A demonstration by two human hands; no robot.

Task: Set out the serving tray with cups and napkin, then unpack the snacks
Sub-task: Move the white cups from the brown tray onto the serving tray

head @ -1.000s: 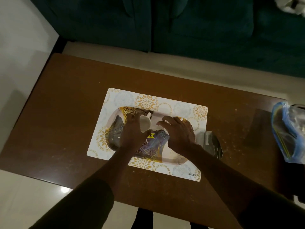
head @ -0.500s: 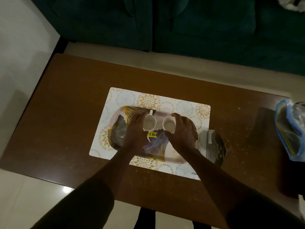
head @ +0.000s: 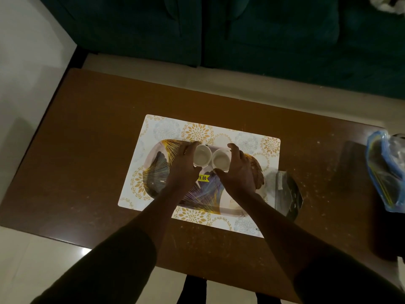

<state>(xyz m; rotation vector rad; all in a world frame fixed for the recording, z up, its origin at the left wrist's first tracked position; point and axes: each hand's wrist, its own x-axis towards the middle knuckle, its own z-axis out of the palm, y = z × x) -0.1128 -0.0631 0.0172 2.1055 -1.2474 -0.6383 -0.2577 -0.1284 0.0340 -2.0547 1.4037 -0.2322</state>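
Observation:
A patterned serving tray [head: 156,172] with gold leaf lines and a yellow price sticker lies on a floral placemat [head: 166,128] in the middle of the brown table [head: 98,128]. Two small white cups stand upright side by side at the tray's far edge. My left hand [head: 183,166] curls round the left cup [head: 202,155]. My right hand [head: 237,171] curls round the right cup [head: 221,158]. A clear packet with something dark inside [head: 285,194] lies just right of the tray, partly over the placemat.
A blue-edged plastic zip bag [head: 385,172] sits at the table's right end beside a dark object [head: 355,194]. A dark green sofa [head: 241,29] runs along the far side. Pale floor tiles [head: 26,73] lie to the left.
The left cup, tilted on its side a second ago, now stands upright. Both cups have moved together toward the tray's far edge, and my hands have opened slightly round them.

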